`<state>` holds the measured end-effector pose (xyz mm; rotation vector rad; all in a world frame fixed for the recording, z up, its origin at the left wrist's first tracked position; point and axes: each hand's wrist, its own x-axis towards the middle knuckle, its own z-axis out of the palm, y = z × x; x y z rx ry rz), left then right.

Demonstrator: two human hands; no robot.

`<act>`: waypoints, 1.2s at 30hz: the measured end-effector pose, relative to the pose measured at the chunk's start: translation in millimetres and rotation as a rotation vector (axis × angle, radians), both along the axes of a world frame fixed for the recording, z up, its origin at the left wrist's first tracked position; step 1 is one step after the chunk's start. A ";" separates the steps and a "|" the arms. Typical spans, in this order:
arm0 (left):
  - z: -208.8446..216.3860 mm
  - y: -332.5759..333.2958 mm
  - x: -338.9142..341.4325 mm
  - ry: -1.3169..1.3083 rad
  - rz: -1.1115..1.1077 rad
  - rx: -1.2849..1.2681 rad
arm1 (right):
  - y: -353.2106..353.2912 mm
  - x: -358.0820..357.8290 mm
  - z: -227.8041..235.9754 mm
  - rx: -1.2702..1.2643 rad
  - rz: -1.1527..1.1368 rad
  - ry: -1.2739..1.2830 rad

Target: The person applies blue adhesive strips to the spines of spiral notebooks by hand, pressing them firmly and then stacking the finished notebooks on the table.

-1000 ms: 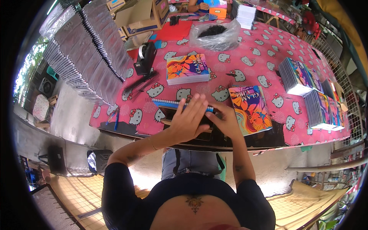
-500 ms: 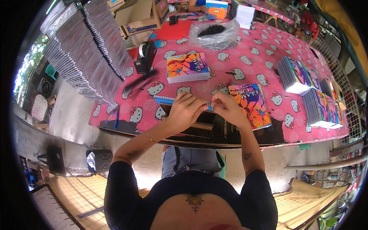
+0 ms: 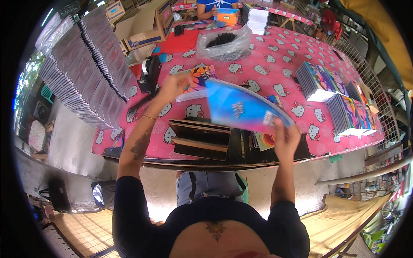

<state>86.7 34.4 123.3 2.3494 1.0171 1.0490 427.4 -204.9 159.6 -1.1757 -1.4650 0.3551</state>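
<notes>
My right hand (image 3: 286,139) grips a spiral notebook (image 3: 241,107) by its lower right corner. The notebook is tilted above the table, its blue and pink cover up, smeared by motion. Beneath it, another colourful notebook (image 3: 264,141) lies at the table's front, mostly hidden. My left hand (image 3: 177,84) is at the left side of a stack of notebooks (image 3: 206,74) with orange and purple covers, fingers stretched over it; I cannot tell whether they touch. Between my forearms sits a dark slotted wooden stand (image 3: 200,139), holding nothing.
Tall stacks of spiral-bound notebooks (image 3: 81,64) rise at the left. A black tape dispenser (image 3: 149,75), a plastic bag of black pieces (image 3: 226,43) and cardboard boxes (image 3: 144,26) stand farther back. More notebooks (image 3: 350,118) are piled at the right. Another person (image 3: 217,8) works across the table.
The notebook has come up out of the stand and swung right in my right hand. My left hand has let go and moved left and away, to the stack.
</notes>
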 end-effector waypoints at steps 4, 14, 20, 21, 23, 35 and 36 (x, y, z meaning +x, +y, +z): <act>-86.6 9.4 -3.6 0.423 0.077 0.531 | -8.1 32.0 -27.1 0.208 -0.154 -0.575; -80.0 12.5 -4.0 0.541 0.135 0.522 | -2.0 44.0 -70.5 -0.075 -0.165 -0.798; -89.4 18.2 1.4 0.391 0.130 0.470 | 8.3 -20.9 -54.1 0.110 0.009 -0.462; -87.7 16.0 2.7 0.416 0.131 0.443 | 9.8 -28.3 -56.5 0.123 0.062 -0.434; -76.3 15.2 4.5 0.422 0.124 0.351 | 12.2 -38.9 -64.0 0.093 0.127 -0.400; 95.1 -53.0 36.6 0.234 0.132 0.383 | 52.8 -59.4 -52.3 0.145 0.025 -0.117; 109.5 -66.9 40.4 0.197 0.020 0.262 | 59.7 -57.0 -52.7 0.123 0.002 -0.062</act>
